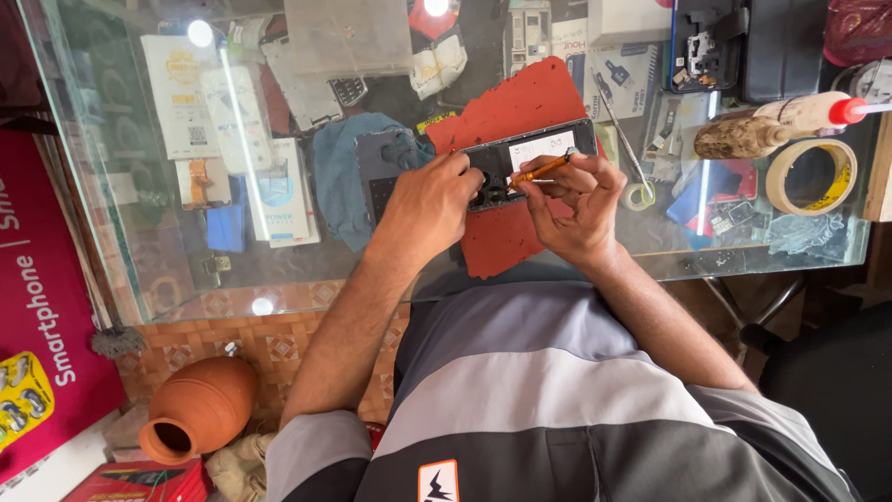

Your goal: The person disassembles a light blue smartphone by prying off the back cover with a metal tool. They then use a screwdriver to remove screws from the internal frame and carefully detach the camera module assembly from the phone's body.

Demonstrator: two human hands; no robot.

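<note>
The head camera looks down at a glass counter [139, 270] with a person sitting at it in a grey and black shirt [557, 409]. An opened phone [530, 160] lies face down on a red mat [506, 223] in the middle of the counter, with its dark inside showing and a white sticker near its far end. The left hand [429, 206] is curled over the near end of the phone, and its fingers press down on it to keep it in place. The right hand [578, 206] pinches an orange screwdriver [539, 169] between thumb and fingers, and the tip of the tool touches the phone close to the left hand. Just beside the left hand, on the side away from the mat, a blue cloth [339, 172] lies on the glass with a dark phone part [379, 172] resting on it. Off to the right side stands a roll of yellow tape [816, 177], and near it lies a bottle with a red cap [790, 121] on its side. A small ring of tape [639, 195] sits close to the right hand. Under the glass are paper packets and small boxes. On the tiled floor [279, 344] below stands a brown clay pot [200, 409], next to a red sign [42, 307]
</note>
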